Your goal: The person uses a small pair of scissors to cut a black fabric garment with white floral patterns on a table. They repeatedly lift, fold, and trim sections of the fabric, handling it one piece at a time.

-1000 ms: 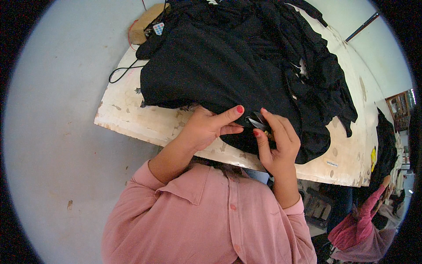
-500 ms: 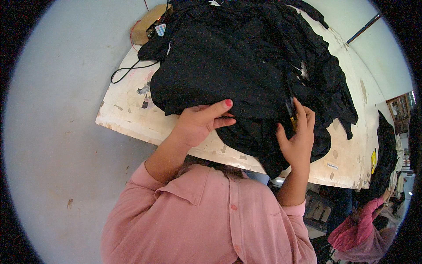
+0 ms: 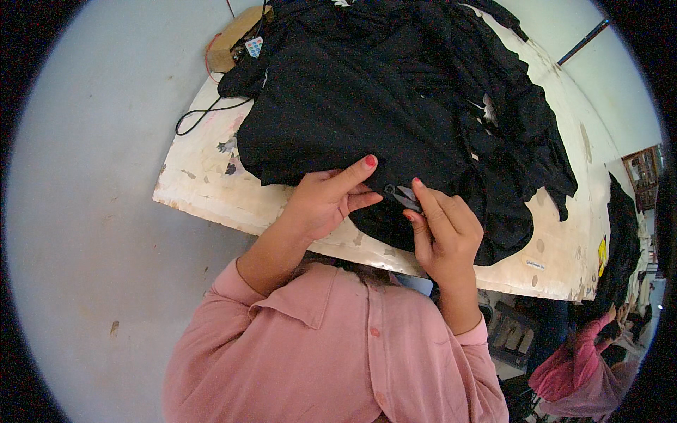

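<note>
A black garment (image 3: 338, 113) lies spread over the table in front of me, its near edge running between my hands. My left hand (image 3: 328, 194) pinches that edge, thumb on top and fingers beneath the cloth. In my right hand (image 3: 448, 225) is a small pair of thread snips (image 3: 407, 198), its blades pointing left at the cloth. Close to the blade tips a dark round button (image 3: 389, 189) shows on the garment edge. Part of the snips is hidden by my right fingers.
The pale worn tabletop (image 3: 211, 194) has a near edge in front of my body. At the far left stand a cardboard box (image 3: 236, 42) and a white remote (image 3: 254, 47), with a black cord (image 3: 194, 120) below. Another person in pink (image 3: 578, 359) is at the lower right.
My right hand has moved left along the cloth, bringing the snips' blades near my left fingertips. The left hand keeps its hold and has shifted only slightly.
</note>
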Tool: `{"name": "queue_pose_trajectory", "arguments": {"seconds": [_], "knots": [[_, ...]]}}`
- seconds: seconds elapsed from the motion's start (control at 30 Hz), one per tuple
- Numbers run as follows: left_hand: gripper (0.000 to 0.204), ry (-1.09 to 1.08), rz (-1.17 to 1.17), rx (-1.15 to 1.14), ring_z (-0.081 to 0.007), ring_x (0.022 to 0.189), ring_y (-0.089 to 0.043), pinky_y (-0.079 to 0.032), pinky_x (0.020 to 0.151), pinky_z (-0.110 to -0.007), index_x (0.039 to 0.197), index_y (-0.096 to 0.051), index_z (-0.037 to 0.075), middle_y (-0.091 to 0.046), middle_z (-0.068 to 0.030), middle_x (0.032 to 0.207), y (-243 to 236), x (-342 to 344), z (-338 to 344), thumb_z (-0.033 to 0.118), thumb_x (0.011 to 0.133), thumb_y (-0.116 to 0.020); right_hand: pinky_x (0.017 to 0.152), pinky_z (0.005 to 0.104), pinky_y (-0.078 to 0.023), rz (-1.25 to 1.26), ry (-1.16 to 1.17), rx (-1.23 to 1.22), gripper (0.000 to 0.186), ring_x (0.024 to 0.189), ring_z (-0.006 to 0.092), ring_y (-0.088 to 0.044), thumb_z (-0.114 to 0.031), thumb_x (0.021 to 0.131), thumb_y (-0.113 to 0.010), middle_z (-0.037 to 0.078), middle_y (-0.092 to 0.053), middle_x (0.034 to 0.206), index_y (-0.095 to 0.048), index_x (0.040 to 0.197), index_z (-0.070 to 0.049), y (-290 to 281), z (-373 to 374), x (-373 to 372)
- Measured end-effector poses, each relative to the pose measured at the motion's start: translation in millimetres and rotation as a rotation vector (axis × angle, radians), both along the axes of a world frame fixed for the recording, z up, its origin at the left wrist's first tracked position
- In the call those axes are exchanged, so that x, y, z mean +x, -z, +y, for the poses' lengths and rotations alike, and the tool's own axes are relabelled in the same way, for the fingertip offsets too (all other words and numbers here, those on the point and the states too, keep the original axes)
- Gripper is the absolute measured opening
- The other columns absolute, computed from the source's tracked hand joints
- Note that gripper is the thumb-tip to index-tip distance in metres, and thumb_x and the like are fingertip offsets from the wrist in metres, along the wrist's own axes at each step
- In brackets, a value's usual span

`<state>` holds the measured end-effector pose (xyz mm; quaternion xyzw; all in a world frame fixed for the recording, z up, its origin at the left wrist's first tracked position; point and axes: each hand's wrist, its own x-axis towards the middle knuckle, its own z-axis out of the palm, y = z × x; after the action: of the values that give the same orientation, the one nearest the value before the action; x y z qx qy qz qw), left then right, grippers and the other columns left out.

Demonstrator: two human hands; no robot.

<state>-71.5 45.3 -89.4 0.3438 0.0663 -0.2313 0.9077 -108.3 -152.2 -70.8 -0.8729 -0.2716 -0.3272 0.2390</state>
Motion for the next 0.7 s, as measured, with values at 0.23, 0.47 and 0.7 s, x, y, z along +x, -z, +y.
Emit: {"name": "queue_pose_trajectory", "arguments": {"seconds": [0.23,0.47,0.7], "knots": [[0.024,0.014,-0.016,-0.004,-0.0144,0.079,-0.065,-0.058,0.07,-0.029,0.101,-0.062,0.0,-0.066,-0.0064,0.092,2,1,-4,0.019,0.087,-0.067,0.052,0.0286,-0.044,-0.005,-0.026,0.02,0.044,0.059,0.0191,-0.054,-0.009,0.069,-0.074,0.007,-0.066,0.09,-0.065,0.113,-0.006,2,3,1],[0.026,-0.014,-0.012,0.036,-0.0172,0.085,-0.067,-0.058,0.072,-0.028,0.106,-0.061,0.0,-0.066,-0.0102,0.099,7,2,-6,0.02,0.09,-0.061,0.052,0.0279,-0.044,-0.005,-0.023,0.023,0.043,0.059,0.0188,-0.054,-0.009,0.069,-0.074,0.007,-0.066,0.089,-0.065,0.111,-0.006,0,5,0],[0.029,-0.004,-0.012,0.061,-0.014,0.081,-0.063,-0.058,0.07,-0.028,0.101,-0.061,0.0,-0.064,-0.0058,0.093,0,0,-7,0.022,0.086,-0.069,0.052,0.0276,-0.044,-0.01,-0.014,0.021,0.043,0.059,0.0181,-0.055,-0.01,0.069,-0.074,0.006,-0.066,0.088,-0.066,0.11,-0.007,1,8,0]]}}
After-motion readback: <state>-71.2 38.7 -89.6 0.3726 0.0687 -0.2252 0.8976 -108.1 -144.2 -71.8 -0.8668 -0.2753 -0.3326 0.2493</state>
